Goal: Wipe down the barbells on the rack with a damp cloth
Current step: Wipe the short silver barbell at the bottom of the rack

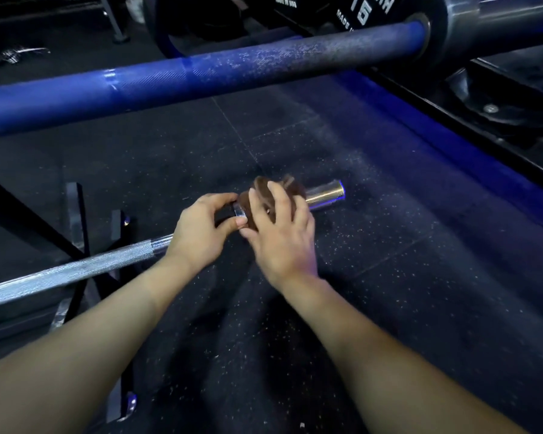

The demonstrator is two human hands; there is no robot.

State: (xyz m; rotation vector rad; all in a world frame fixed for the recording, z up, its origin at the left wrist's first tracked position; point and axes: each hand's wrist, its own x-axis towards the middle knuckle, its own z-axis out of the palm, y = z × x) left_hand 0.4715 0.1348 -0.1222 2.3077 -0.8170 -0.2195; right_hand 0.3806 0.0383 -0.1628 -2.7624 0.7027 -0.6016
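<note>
The silver barbell (76, 270) lay low over the speckled floor (389, 277), its long axis running from lower left to upper right, the bare sleeve end (325, 192) pointing right. The left hand (201, 233) curled its grip round the bar just beside the collar. The right hand (279, 236) held a brown cloth (264, 191) wrapped on the sleeve, fingers spread and blurred. The collar was mostly hidden by the hands. A blue barbell (170, 79) crossed above, cut off at the left edge.
</note>
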